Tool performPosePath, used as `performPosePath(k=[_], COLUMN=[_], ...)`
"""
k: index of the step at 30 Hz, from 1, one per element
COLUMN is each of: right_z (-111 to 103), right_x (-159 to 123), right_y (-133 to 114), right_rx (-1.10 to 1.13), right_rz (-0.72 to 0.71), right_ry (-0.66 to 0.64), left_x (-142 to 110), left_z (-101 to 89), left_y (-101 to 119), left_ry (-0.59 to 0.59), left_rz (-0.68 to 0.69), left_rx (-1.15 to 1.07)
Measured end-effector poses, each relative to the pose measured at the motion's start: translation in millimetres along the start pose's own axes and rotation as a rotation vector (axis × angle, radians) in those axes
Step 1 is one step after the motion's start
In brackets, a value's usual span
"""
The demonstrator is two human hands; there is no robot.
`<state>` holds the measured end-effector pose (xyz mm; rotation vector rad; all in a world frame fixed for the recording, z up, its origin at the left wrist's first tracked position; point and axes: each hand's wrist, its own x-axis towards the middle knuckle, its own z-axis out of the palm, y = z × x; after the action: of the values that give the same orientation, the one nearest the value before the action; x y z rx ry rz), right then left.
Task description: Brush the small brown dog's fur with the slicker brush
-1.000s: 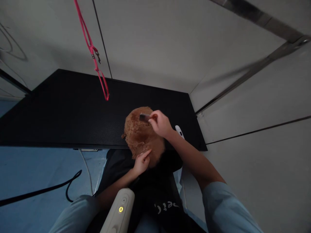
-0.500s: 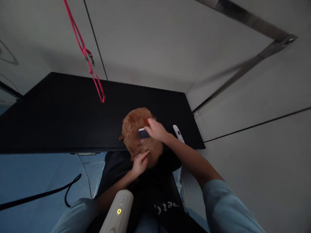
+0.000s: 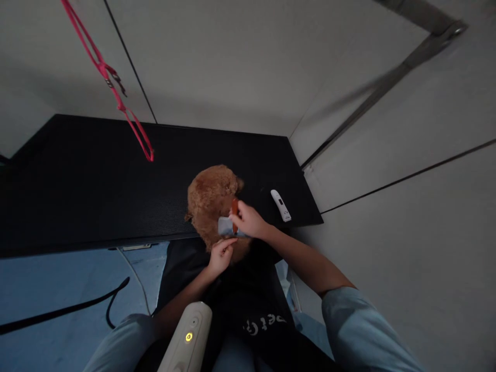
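Observation:
A brown, curly-coated dog point(image 3: 211, 188) lies or sits at the table's front edge, partly over my lap; its face is not visible. My right hand point(image 3: 248, 221) grips a slicker brush point(image 3: 234, 209) by its orange-brown handle. The brush's wide pale head is against the coat, just above my left hand point(image 3: 220, 256). That left hand is closed on the dog's fur, with the index finger reaching along under the brush head.
White clippers point(image 3: 280, 205) lie on the black table point(image 3: 116, 181) to the right. A pink loop leash point(image 3: 120, 103) hangs at the left. A pale device with a lit yellow button point(image 3: 189, 337) is close below me. Pale walls stand behind and right.
My right hand has brought the brush down the coat toward my left hand, and the brush head has turned to show its pale face. The view has shifted slightly.

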<state>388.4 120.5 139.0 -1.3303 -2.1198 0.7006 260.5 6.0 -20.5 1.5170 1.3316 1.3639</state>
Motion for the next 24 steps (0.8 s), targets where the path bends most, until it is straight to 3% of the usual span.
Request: performPosePath(k=[1,4,5,9,10,13,14,17,18,21,22,24], right_z=[1,2,3,16,19,27,28,29,28,24,24,25], right_x=[-3,-12,-15,-31,-34,-43,-46,-53,-54,-57,-58,-61], right_y=[2,9,11,19,21,25,25,26,28,32,33,35], right_rx=[0.022,0.055,0.08,0.263,0.283,0.29,0.3,0.352,0.349,0.297,0.291,0.315], right_rz=[0.032,0.137,0.135,0.094,0.13,0.222,0.206,0.179,0.21,0.3,0.283,0.212], right_ry=[0.011,0.291,0.33,0.094,0.143,0.488,0.493,0.284,0.309,0.651,0.671,0.491], left_x=[0,1,1,1,1,0,-1,-2,-2,-2,-1,0], left_z=[-0.6,-2.5,-3.0,-3.4,-3.3,-2.7,-2.8,-3.2,-3.2,-2.2,-1.6,-0.7], left_y=[0,1,1,2,2,2,1,1,1,1,1,1], left_ry=[0.008,0.018,0.021,0.055,0.067,0.09,0.091,0.104,0.108,0.136,0.151,0.175], left_rz=[0.001,-0.016,-0.026,-0.08,-0.097,-0.151,-0.172,-0.243,-0.265,-0.28,-0.272,-0.259], left_rx=[0.002,-0.014,-0.027,-0.083,-0.098,-0.16,-0.186,-0.264,-0.283,-0.306,-0.307,-0.326])
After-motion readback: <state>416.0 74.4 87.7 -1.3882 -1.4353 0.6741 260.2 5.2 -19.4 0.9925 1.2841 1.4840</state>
